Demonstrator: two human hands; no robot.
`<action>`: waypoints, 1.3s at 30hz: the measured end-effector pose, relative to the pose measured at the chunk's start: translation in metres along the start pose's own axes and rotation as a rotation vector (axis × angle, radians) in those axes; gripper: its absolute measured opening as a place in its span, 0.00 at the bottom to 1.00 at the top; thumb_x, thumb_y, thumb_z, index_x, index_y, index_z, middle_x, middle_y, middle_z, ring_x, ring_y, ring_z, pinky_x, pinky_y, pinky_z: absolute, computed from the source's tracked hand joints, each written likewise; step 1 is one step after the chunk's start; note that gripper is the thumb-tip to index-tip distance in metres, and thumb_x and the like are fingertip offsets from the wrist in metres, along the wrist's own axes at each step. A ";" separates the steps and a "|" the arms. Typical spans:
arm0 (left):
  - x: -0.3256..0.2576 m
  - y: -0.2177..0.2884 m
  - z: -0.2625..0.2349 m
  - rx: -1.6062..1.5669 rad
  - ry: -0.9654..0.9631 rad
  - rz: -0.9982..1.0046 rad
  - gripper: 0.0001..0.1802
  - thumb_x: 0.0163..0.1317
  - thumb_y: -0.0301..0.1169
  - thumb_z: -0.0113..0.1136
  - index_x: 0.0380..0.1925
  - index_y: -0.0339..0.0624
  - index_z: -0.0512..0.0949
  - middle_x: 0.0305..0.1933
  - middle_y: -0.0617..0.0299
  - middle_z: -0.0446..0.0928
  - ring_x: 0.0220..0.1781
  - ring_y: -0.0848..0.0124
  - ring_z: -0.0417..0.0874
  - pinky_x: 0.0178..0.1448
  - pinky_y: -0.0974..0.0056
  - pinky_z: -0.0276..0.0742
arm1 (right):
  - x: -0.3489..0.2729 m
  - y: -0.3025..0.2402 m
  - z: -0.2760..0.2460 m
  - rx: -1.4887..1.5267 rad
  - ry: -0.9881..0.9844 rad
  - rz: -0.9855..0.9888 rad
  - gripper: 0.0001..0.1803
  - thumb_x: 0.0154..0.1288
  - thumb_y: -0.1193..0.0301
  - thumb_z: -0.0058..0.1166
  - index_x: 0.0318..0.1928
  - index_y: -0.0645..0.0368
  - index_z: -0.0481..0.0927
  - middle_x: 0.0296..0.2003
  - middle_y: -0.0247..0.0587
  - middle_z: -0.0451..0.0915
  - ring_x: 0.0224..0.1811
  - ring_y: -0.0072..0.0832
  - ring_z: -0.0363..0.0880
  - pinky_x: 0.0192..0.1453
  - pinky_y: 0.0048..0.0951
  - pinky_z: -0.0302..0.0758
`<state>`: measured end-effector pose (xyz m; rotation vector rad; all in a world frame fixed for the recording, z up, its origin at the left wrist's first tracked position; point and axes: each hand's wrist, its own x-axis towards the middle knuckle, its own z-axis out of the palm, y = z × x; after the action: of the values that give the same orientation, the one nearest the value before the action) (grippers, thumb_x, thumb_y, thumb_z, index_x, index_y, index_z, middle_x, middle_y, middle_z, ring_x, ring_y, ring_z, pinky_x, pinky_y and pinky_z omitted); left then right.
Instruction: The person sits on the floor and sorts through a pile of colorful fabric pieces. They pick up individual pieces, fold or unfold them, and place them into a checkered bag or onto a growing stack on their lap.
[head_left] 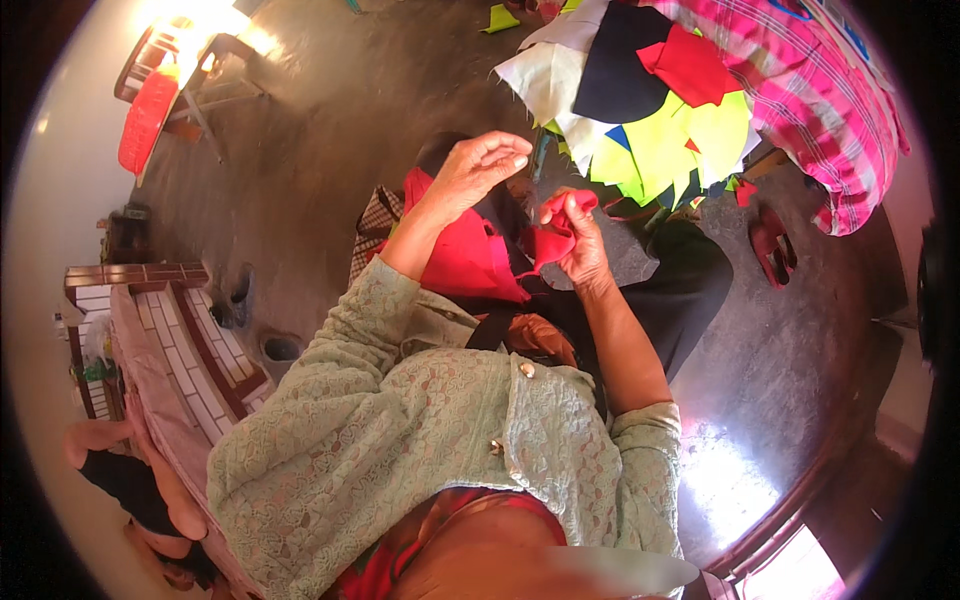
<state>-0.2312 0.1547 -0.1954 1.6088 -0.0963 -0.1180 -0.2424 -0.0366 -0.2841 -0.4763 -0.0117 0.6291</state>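
Observation:
My right hand (583, 245) is closed around a bunched piece of red cloth (553, 243), with folds sticking out past the thumb and fingers. Raised to its left, my left hand (482, 172) has its fingers pressed together at the tips. Anything pinched there is too small to make out. More red fabric (462, 255) lies across my lap below the left wrist, beside a brown checked cloth (368, 235). The two hands are apart, both above my knees.
Ahead on the right is a pile of cut fabric scraps in neon yellow (690, 145), black and white, next to a pink plaid cloth (800, 80). A dark red shoe (773, 245) rests on the floor. At left, another person (135, 480) is by a tiled bench (190, 340).

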 end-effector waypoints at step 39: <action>0.001 0.038 -0.026 -0.456 0.574 0.272 0.04 0.67 0.30 0.54 0.33 0.45 0.73 0.31 0.67 0.77 0.31 0.76 0.80 0.33 0.68 0.79 | 0.003 -0.011 -0.010 -0.557 -0.133 0.155 0.17 0.52 0.76 0.65 0.45 0.57 0.81 0.38 0.32 0.83 0.39 0.22 0.80 0.46 0.26 0.77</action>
<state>-0.2267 0.1784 -0.1561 1.1103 0.1486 0.4999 -0.2325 -0.0470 -0.2886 -0.9792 -0.2846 0.8101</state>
